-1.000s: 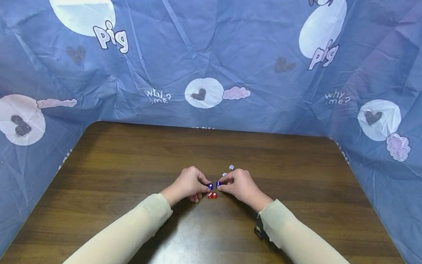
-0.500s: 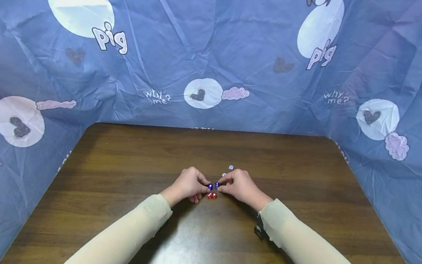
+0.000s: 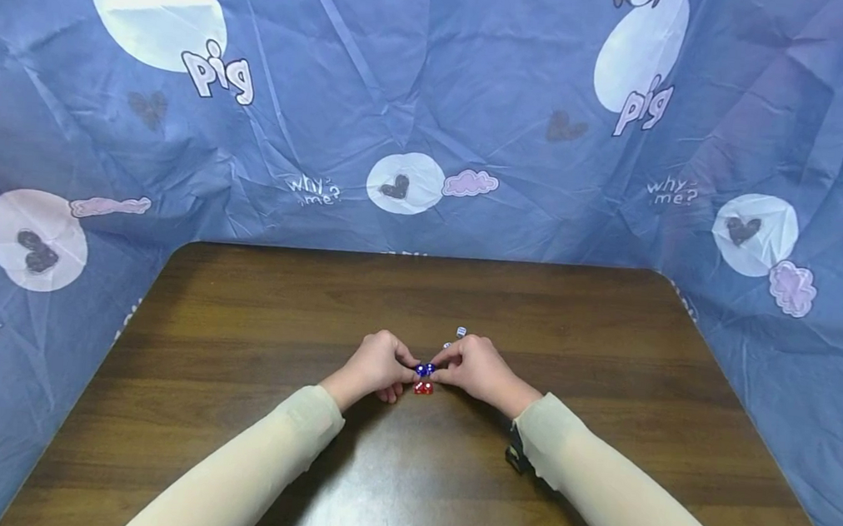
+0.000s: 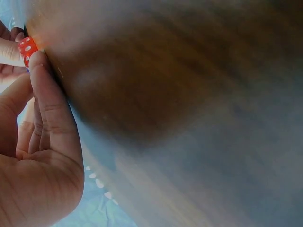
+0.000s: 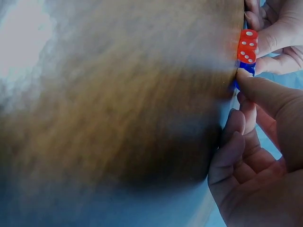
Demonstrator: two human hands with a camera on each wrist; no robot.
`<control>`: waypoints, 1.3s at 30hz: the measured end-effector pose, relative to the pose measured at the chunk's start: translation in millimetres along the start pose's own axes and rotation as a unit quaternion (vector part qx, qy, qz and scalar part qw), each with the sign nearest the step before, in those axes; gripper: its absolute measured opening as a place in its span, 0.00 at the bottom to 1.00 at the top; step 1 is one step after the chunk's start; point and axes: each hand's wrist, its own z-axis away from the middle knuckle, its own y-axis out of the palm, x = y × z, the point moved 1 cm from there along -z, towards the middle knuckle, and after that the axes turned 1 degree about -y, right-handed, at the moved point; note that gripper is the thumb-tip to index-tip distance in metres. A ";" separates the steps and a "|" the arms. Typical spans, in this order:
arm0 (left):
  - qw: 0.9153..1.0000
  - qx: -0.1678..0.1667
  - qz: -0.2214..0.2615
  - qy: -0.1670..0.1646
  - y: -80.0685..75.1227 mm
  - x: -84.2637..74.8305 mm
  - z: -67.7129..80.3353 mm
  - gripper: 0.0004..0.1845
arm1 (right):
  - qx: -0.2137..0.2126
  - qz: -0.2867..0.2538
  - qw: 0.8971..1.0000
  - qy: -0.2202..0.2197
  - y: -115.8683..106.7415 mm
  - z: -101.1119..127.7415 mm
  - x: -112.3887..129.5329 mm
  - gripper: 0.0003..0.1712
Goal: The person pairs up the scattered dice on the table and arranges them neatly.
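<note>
At the middle of the tabletop (image 3: 252, 307), the left hand (image 3: 376, 366) and the right hand (image 3: 478, 370) meet fingertip to fingertip. The left hand has its fingers curled and pinches a blue die (image 3: 421, 369) between thumb and forefinger; the right hand, curled the same way, pinches a second blue die (image 3: 431, 368) from the 3 o'clock side. The two blue dice are pressed together, touching, held just above the wood.

Directly at 6 o'clock from the blue pair, a red die (image 3: 423, 388) lies on the tabletop, just beside the fingertips of both hands. The right wrist view shows the red die (image 5: 247, 46) with white pips close against a blue edge, the right thumb lying over the blue; whether the red die touches the blue ones cannot be told. The left wrist view shows the red die (image 4: 27, 49) next to the left forefinger.

At 1 o'clock from the right hand, a small white die (image 3: 461, 332) sits apart on the wood; another pale die (image 3: 448, 345) shows at the knuckles, mostly hidden.

Both forearms wear cream sleeves (image 3: 261, 458), and a dark strap (image 3: 517, 457) sits at the right wrist. Behind the tabletop, from 9 o'clock round to 3 o'clock, hangs a blue cloth (image 3: 484, 68) printed with hearts, clouds and the word "pig".
</note>
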 end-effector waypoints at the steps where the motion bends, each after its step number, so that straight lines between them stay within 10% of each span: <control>1: 1.000 0.000 -0.001 0.001 -0.1 -0.3 0.2 0.05 | 0.000 0.001 1.000 0.000 -0.2 0.0 0.3 0.07; 39: 0.999 0.025 -0.044 0.019 -22.6 -23.0 -8.5 0.15 | 0.017 -0.031 0.999 0.035 -2.7 2.2 0.0 0.11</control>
